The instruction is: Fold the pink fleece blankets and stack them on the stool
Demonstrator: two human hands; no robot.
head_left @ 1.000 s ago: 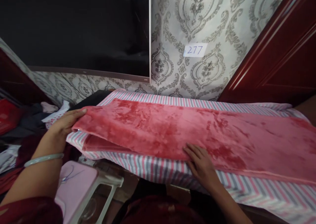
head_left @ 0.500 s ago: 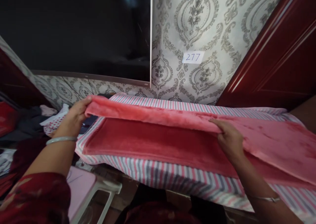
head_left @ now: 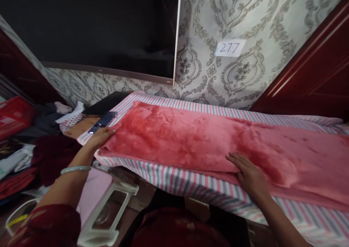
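Observation:
A pink plush blanket (head_left: 177, 138) lies folded lengthwise along a striped sheet (head_left: 174, 183), its upper layer covering most of the lower one. At the blanket's left end, my left hand (head_left: 99, 138) pinches the edge near the front corner. My right hand (head_left: 249, 172) grips the front edge right of the middle; its fingers rest on the plush top and its thumb is out of sight. Darker brushed patches and shallow creases mark the pile.
Behind stand a large dark television (head_left: 95, 29) and a patterned wall with a paper label (head_left: 230, 48). Clothes (head_left: 49, 156) are heaped at the left. A pink-topped stool (head_left: 95, 189) is below my left arm. A dark red wooden panel (head_left: 308, 65) rises at the right.
Both hands have brought the blanket's raised upper layer down and toward me. It now covers the darker red inner area that showed before. The view has shifted slightly left and down.

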